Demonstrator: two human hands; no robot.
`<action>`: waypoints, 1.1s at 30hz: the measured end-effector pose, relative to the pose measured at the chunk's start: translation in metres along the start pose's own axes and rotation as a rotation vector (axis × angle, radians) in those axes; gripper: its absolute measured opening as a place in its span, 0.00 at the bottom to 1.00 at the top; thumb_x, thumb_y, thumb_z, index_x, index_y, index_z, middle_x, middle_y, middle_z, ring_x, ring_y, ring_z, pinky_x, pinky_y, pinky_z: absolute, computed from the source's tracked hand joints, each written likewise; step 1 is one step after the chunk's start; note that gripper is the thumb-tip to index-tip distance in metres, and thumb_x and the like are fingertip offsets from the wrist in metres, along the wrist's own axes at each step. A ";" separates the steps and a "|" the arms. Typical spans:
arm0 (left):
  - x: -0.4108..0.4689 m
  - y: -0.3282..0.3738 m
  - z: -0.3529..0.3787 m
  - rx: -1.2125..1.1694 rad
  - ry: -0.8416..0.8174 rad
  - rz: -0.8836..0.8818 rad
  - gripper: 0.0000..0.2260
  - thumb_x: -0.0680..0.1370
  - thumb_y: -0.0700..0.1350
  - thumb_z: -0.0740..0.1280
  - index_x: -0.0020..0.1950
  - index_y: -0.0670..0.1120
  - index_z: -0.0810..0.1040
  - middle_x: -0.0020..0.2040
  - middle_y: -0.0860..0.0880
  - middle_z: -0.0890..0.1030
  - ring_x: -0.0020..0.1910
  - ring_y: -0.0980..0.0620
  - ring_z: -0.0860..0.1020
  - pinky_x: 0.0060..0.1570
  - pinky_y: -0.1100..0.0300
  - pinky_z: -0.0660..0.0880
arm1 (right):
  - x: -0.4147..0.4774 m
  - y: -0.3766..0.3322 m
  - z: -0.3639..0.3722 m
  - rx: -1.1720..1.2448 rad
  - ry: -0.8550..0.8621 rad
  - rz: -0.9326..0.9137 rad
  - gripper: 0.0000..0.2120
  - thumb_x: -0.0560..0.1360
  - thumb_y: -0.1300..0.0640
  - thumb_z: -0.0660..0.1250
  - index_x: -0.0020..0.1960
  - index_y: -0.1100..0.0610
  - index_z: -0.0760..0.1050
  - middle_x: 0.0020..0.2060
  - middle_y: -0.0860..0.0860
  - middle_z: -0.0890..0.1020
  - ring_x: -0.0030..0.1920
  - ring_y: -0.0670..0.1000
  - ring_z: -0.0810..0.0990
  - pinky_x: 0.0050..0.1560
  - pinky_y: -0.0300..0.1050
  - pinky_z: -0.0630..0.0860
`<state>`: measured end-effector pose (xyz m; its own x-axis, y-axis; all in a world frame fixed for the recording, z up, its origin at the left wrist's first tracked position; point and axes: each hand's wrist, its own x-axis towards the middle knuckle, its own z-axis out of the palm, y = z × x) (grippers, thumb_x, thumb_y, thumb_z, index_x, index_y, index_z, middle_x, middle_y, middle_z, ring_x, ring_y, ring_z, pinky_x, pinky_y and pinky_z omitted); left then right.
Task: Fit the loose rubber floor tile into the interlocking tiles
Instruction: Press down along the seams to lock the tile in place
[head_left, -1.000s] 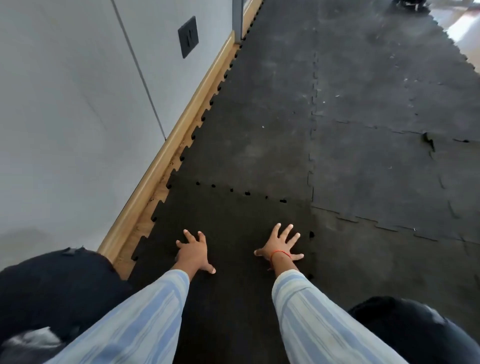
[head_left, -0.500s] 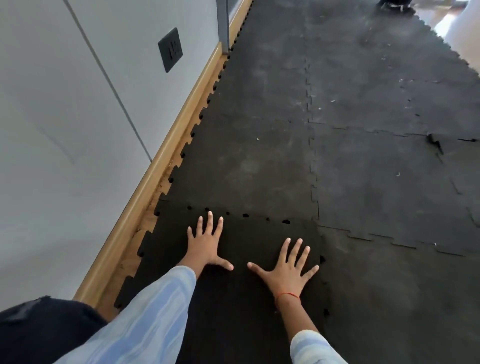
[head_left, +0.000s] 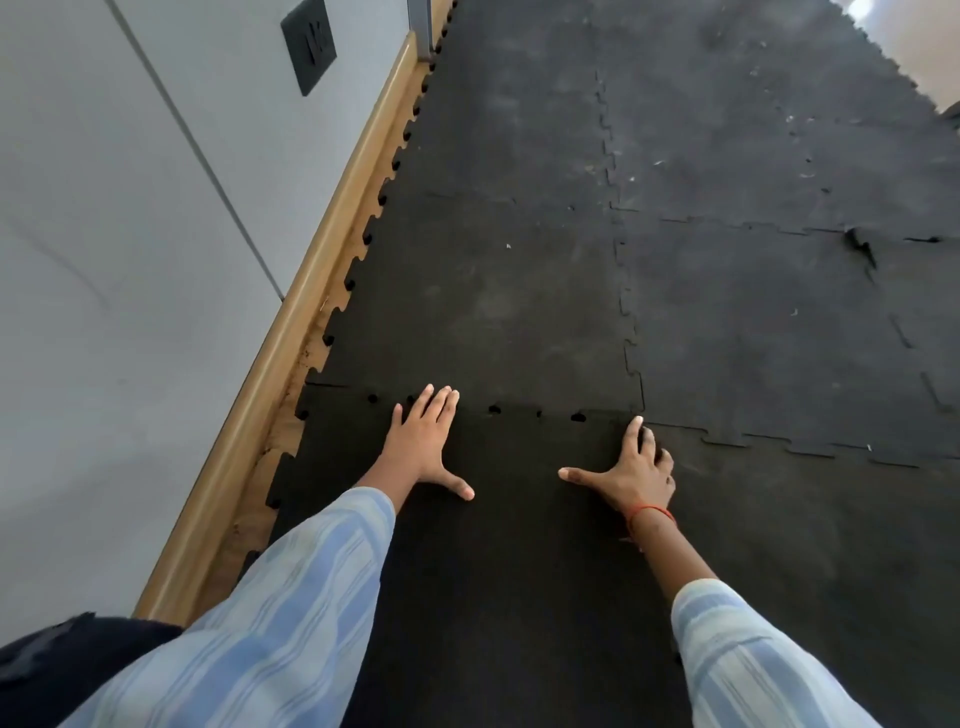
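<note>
Head view: loose tile (head_left: 498, 545) lies flat by skirting (head_left: 291, 332), long axis running away from person, far edge meeting laid tiles (head_left: 483, 301), small gaps in seam. Left hand (head_left: 421, 447) flat, fingers spread, pressing the seam. Right hand (head_left: 631, 475) open on tile's far right corner, gripping nothing.

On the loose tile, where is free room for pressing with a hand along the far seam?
Along the far seam, the loose tile is bare between the left hand and the right hand, where small gaps show. A short bare stretch lies left of the left hand, toward the skirting board. The tile's right corner is taken by the right hand.
</note>
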<state>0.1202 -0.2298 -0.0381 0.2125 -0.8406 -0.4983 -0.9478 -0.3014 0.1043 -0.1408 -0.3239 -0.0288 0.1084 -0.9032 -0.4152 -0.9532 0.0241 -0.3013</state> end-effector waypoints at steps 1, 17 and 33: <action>-0.001 -0.002 0.001 -0.014 -0.005 0.007 0.66 0.57 0.72 0.72 0.76 0.47 0.33 0.78 0.49 0.36 0.75 0.47 0.34 0.71 0.38 0.45 | -0.001 -0.001 0.001 0.003 0.000 -0.002 0.64 0.58 0.29 0.73 0.78 0.51 0.38 0.79 0.53 0.49 0.76 0.63 0.48 0.73 0.63 0.54; -0.003 -0.006 0.000 -0.038 -0.067 0.017 0.66 0.58 0.72 0.71 0.73 0.48 0.26 0.74 0.50 0.26 0.74 0.47 0.30 0.70 0.38 0.40 | -0.004 -0.005 0.005 -0.205 -0.060 -0.048 0.68 0.56 0.20 0.63 0.77 0.57 0.35 0.78 0.58 0.39 0.76 0.63 0.36 0.74 0.63 0.40; -0.016 0.008 -0.007 0.106 -0.068 -0.150 0.63 0.61 0.74 0.68 0.76 0.42 0.33 0.78 0.44 0.35 0.77 0.46 0.38 0.73 0.43 0.44 | -0.007 -0.095 0.040 -0.374 -0.191 -0.537 0.40 0.78 0.45 0.59 0.78 0.55 0.38 0.78 0.52 0.41 0.77 0.52 0.38 0.76 0.57 0.41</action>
<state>0.1112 -0.2219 -0.0237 0.3402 -0.7562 -0.5589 -0.9272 -0.3688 -0.0652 -0.0401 -0.3025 -0.0318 0.6089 -0.6564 -0.4454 -0.7830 -0.5873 -0.2049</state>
